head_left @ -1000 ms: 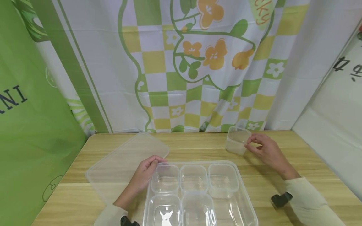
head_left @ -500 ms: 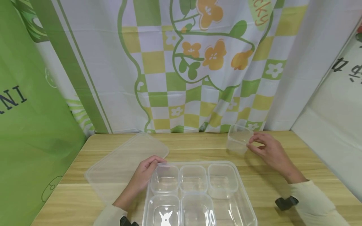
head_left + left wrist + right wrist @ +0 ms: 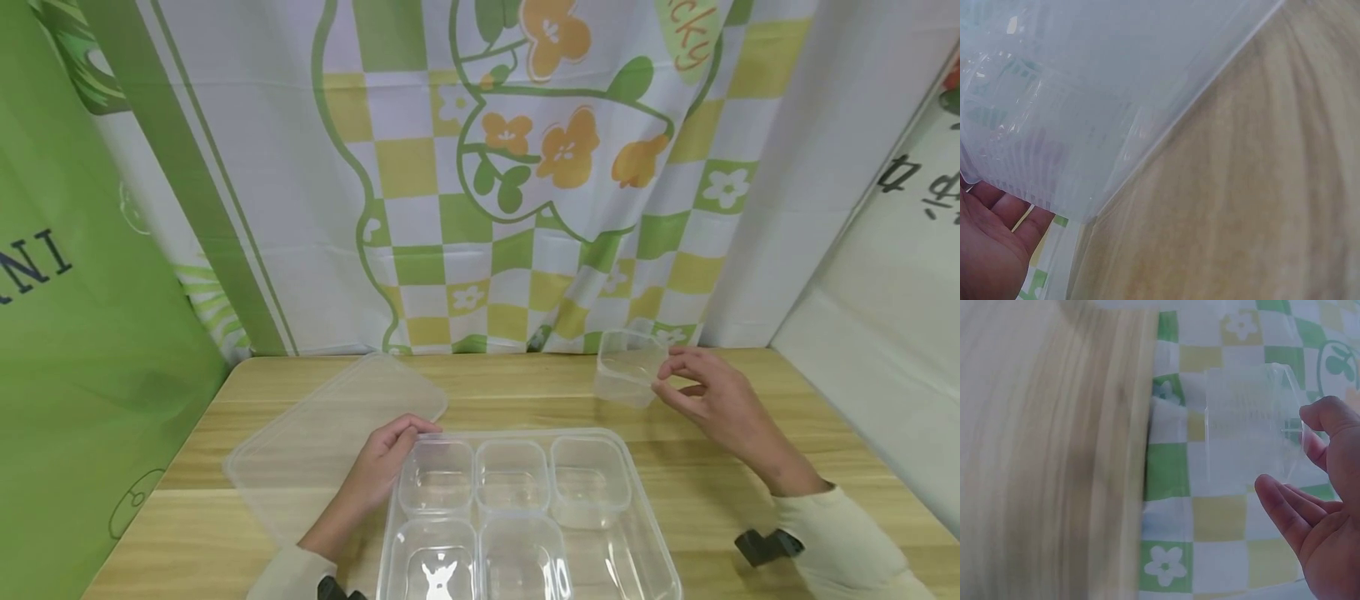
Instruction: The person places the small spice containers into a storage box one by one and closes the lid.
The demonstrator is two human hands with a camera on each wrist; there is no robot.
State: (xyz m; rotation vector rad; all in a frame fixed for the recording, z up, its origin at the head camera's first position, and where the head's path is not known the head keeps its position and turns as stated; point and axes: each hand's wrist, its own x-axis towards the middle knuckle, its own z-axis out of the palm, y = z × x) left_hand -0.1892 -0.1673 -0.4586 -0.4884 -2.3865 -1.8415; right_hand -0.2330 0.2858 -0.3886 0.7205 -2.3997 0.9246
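My right hand (image 3: 712, 404) pinches the rim of a small clear plastic container (image 3: 626, 379), held at the back right with its opening upward. Seen from the right wrist, thumb and fingers meet its edge (image 3: 1297, 434). My left hand (image 3: 386, 458) holds the far left corner of a large clear plastic box (image 3: 648, 533), its fingers at the rim. From the left wrist, the box's side wall (image 3: 1122, 106) covers some fingertips. Inside the box sit several small clear containers (image 3: 513, 475) in two rows. The near right part of the box shows bare bottom.
A large clear lid (image 3: 337, 417) lies flat on the wooden table (image 3: 517, 392), left of the box and partly behind my left forearm. A patterned curtain (image 3: 472, 208) hangs right behind the table's back edge. Cloth walls stand at both sides.
My right hand and forearm have moved slightly right. The small container rose a little, then shifted slightly left and tilted. My left hand, the box and the lid stay put.
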